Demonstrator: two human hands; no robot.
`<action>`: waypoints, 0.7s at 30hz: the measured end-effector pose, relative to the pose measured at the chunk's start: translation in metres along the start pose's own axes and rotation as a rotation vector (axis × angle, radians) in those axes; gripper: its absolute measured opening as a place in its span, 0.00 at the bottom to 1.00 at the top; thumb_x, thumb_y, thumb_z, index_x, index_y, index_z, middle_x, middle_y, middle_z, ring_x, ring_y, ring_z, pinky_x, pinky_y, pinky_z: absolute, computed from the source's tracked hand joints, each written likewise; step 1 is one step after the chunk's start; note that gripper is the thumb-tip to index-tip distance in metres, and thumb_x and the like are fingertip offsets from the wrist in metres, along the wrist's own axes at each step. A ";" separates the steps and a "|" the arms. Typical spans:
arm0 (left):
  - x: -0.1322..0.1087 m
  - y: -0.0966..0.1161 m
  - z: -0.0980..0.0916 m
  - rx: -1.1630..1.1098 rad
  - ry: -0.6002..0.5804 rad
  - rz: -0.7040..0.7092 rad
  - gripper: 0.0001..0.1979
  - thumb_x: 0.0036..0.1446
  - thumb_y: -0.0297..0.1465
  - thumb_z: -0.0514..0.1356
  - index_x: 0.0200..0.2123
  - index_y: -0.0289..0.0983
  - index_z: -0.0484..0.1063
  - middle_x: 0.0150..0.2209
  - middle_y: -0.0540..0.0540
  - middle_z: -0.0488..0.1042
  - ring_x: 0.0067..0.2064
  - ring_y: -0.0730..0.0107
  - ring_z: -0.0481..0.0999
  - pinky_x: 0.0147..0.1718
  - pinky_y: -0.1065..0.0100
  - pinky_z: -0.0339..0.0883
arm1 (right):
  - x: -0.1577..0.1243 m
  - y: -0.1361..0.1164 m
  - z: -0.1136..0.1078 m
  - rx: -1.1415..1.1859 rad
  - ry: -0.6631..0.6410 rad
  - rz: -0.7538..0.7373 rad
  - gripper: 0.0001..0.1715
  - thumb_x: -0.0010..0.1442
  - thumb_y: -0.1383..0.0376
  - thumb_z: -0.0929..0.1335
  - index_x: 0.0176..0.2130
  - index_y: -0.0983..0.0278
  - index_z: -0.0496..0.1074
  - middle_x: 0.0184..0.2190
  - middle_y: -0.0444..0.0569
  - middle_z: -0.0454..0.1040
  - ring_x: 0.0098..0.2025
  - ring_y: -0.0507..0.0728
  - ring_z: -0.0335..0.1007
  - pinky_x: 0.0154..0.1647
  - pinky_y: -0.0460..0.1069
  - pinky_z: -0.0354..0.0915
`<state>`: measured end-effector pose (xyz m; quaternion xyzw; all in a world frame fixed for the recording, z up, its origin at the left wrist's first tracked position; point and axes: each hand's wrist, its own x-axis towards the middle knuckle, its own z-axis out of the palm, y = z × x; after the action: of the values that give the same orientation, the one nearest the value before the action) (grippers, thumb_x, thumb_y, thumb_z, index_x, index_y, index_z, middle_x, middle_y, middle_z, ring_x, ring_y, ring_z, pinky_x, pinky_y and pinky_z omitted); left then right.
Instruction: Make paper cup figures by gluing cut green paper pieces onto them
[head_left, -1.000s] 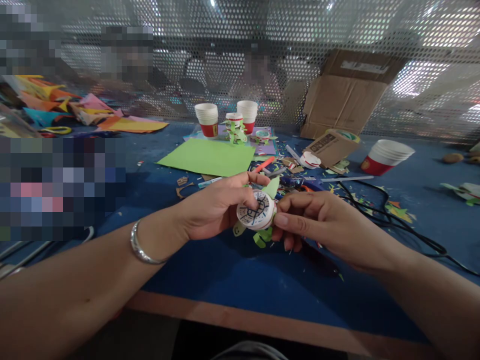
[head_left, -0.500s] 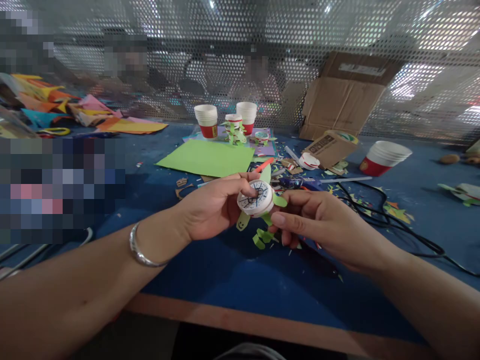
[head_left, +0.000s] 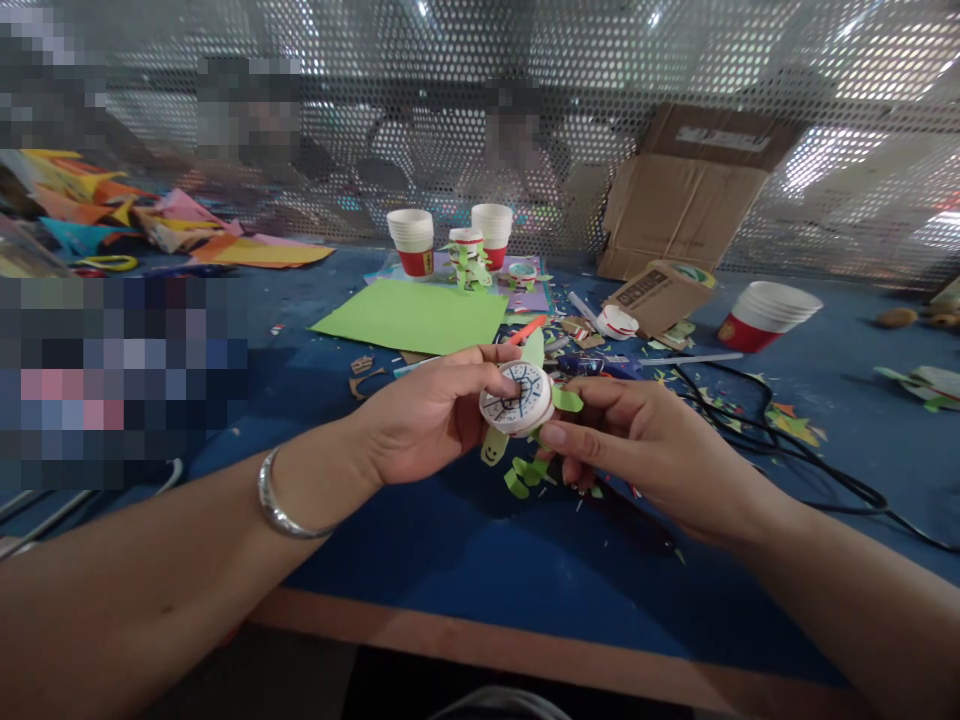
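A small paper turtle (head_left: 525, 405) is held up over the table, its round white shell drawn with dark lines and its green head with a smiling face pointing down. My left hand (head_left: 427, 415) grips the shell from the left, thumb pressed on its top. On the other side, my right hand (head_left: 637, 445) is closed with thumb and fingers pinched at the turtle's right edge, by a green leg; the exact spot they hold is partly hidden. Cut green paper pieces (head_left: 525, 475) lie on the table just below.
A green sheet (head_left: 420, 312) lies behind my hands. Paper cups (head_left: 411, 240), more paper turtles (head_left: 469, 268) and a small cardboard box (head_left: 658, 300) stand farther back. Paper scraps and a black cable (head_left: 810, 465) spread to the right. Coloured paper (head_left: 262, 250) is piled at the left.
The turtle has shifted slightly to the right, and its shell top is turned a little. Both hands keep their hold.
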<state>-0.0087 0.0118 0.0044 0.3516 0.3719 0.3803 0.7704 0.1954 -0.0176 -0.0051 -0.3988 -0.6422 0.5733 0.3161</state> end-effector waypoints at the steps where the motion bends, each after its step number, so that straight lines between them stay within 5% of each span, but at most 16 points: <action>1: 0.000 0.000 0.000 -0.003 0.003 0.008 0.16 0.54 0.17 0.59 0.46 0.35 0.68 0.34 0.47 0.77 0.31 0.72 0.77 0.29 0.74 0.71 | 0.000 0.000 0.000 0.004 0.004 -0.004 0.12 0.61 0.57 0.76 0.39 0.63 0.77 0.30 0.40 0.75 0.27 0.47 0.68 0.28 0.42 0.64; 12: 0.000 0.000 0.000 0.011 0.061 0.104 0.18 0.52 0.18 0.63 0.46 0.36 0.68 0.35 0.48 0.78 0.32 0.71 0.77 0.30 0.72 0.70 | -0.001 -0.002 -0.001 0.016 0.086 0.024 0.11 0.58 0.61 0.78 0.38 0.61 0.76 0.28 0.39 0.75 0.27 0.47 0.70 0.29 0.42 0.67; 21: 0.002 -0.003 -0.004 0.088 0.019 0.214 0.19 0.47 0.20 0.69 0.44 0.34 0.72 0.35 0.49 0.79 0.34 0.71 0.76 0.36 0.69 0.67 | 0.001 0.008 -0.006 -0.096 0.174 -0.004 0.21 0.60 0.52 0.76 0.49 0.59 0.75 0.39 0.45 0.80 0.35 0.53 0.75 0.30 0.47 0.71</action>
<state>-0.0106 0.0129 -0.0007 0.4191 0.3558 0.4468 0.7058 0.2013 -0.0135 -0.0123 -0.4604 -0.6400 0.5043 0.3522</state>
